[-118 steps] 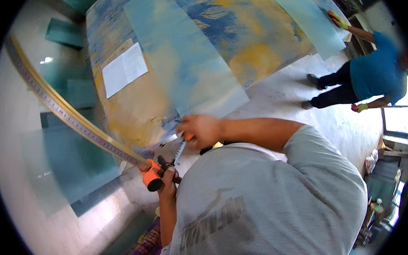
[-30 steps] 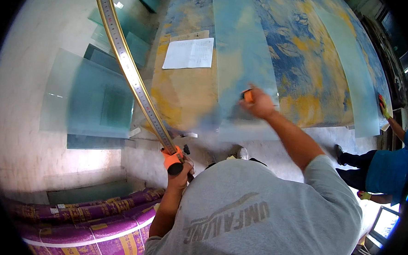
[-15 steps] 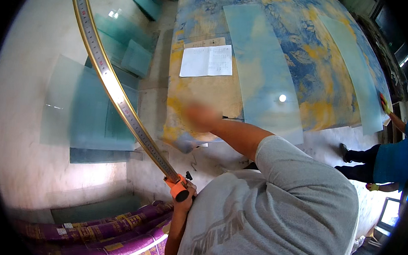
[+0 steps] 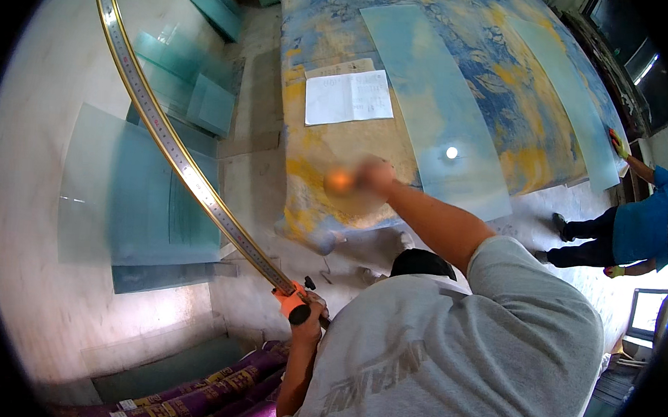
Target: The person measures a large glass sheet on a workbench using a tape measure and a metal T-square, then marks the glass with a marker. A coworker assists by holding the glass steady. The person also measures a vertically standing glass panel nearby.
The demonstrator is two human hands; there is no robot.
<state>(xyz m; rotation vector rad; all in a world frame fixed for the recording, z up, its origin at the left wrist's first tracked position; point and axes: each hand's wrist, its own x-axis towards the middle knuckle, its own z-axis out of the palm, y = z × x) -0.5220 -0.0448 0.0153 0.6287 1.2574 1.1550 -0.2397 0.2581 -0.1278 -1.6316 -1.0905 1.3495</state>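
Observation:
My left hand [image 4: 313,322] is closed around the orange end piece of a long, gold-edged metal ruler [image 4: 173,141], which runs up and away to the upper left. A small black knob [image 4: 310,283] sticks out beside that end piece. My right hand [image 4: 376,176] reaches over the near left corner of the table, its fingers smeared. Just left of it shows a blurred orange patch [image 4: 341,180]; whether I hold it cannot be made out. Past this hand lie white sheets of paper [image 4: 347,97], and to its right a long frosted glass strip [image 4: 444,116].
A patterned blue-and-yellow cloth [image 4: 518,161] covers the table. A second glass strip [image 4: 570,92] lies at its right, touched by a co-worker's gloved hand [image 4: 618,143]. Glass panes [image 4: 164,200] lean on the left. Purple wrapped rolls [image 4: 188,397] lie at lower left.
My right hand has shifted right and slightly up over the table, and the orange patch now shows beside it. My left hand still grips the ruler; the whole view has shifted a little.

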